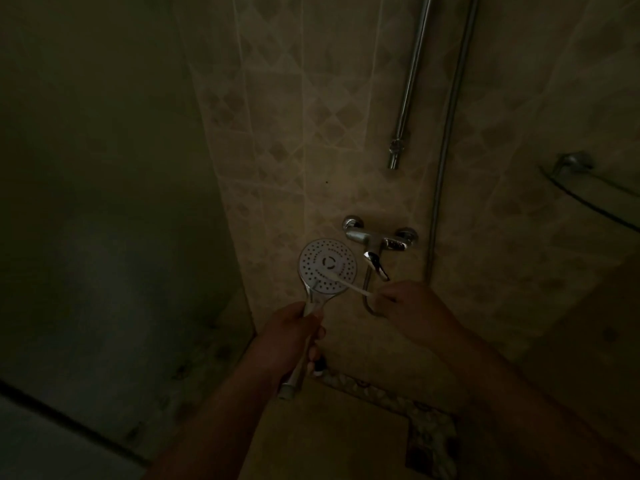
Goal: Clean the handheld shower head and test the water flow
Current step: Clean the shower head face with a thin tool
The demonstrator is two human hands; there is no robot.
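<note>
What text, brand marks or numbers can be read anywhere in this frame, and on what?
None readable.
Shower head: a ring-shaped mark at the face centre, no letters legible.
Mixer tap: a pale patch on the body, too dim and blurred to read.

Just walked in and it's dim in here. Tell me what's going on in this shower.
A person stands in a dim tiled shower. The left hand grips the handle of a handheld shower head, its nozzle face turned toward the camera. The right hand pinches a thin white stick, likely a cotton swab, with its tip against the nozzle face. The wall mixer tap sits behind; no water is visibly flowing.
</note>
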